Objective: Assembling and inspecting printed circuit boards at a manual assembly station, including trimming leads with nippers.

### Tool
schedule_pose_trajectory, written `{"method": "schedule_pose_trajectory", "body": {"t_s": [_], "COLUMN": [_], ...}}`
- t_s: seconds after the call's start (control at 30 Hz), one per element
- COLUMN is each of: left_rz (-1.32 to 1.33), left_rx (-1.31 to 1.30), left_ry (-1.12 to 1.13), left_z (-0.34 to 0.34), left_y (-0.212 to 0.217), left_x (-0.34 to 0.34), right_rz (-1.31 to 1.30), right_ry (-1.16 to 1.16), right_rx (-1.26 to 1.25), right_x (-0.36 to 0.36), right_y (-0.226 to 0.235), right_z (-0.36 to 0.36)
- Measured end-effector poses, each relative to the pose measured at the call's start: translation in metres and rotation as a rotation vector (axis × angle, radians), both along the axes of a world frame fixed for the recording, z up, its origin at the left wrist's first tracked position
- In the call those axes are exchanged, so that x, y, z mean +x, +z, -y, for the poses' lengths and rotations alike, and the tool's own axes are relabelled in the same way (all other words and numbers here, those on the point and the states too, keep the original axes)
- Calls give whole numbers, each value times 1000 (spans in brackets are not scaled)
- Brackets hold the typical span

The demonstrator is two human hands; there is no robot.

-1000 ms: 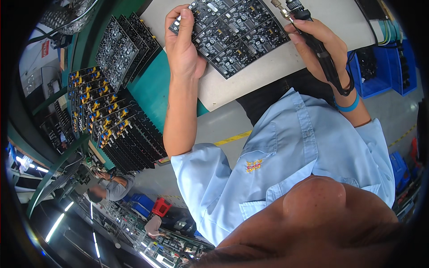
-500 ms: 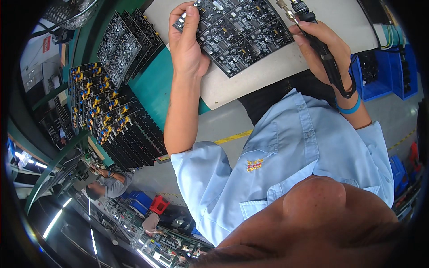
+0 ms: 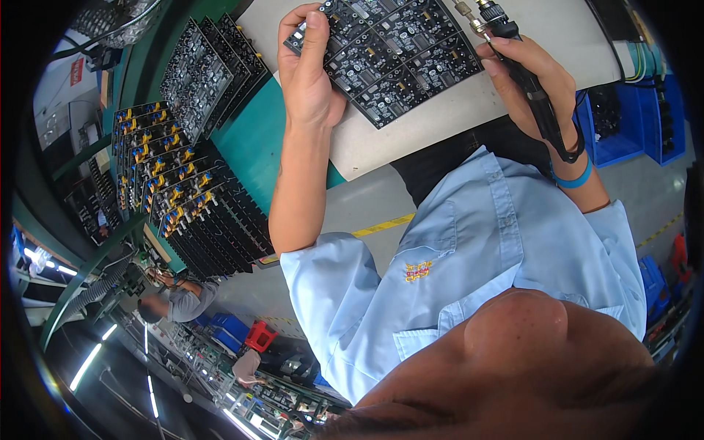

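My left hand (image 3: 310,84) grips the left corner of a black circuit board panel (image 3: 402,62), its thumb on the top face. The panel is divided into several like boards covered with small parts, and it lies tilted over a pale work surface (image 3: 367,150). At the panel's right edge, my right hand (image 3: 539,70) is closed round black cables with connectors (image 3: 501,20), one a silver metal end and one a thick black ribbed end. The cables run down across the palm to the wrist, beside a blue wristband (image 3: 573,174).
To the left, several circuit board panels (image 3: 194,77) stand upright on a green mat (image 3: 253,136). Nearer are rows of boards with yellow parts (image 3: 165,165). Blue bins (image 3: 616,121) with dark small parts sit at the right. A co-worker (image 3: 183,301) is in the background.
The circuit board panel has shifted very slightly with my left hand. My right hand keeps its hold on the cables, almost still.
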State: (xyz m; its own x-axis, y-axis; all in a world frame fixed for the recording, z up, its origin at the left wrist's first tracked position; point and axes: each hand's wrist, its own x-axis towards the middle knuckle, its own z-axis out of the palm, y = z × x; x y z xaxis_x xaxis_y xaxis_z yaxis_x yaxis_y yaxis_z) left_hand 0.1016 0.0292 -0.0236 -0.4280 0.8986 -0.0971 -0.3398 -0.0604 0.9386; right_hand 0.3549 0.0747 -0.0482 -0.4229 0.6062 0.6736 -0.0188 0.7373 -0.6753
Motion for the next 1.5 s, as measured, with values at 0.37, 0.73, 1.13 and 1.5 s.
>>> {"method": "schedule_pose_trajectory", "body": {"t_s": [0.37, 0.73, 1.13, 1.5], "left_rz": [27, 117, 126, 66], "left_rx": [17, -22, -107, -176], "left_ry": [-5, -28, -8, 24], "left_z": [0, -9, -17, -19], "left_y": [1, 1, 8, 25], "left_x": [1, -9, -15, -11], "right_rz": [12, -14, -43, -28], "right_ry": [2, -23, -25, -16], "right_rx": [-9, -32, -51, -45], "right_x": [-2, -10, -17, -19], "right_y": [-1, -1, 1, 7], "right_z": [-1, -11, -15, -24]}}
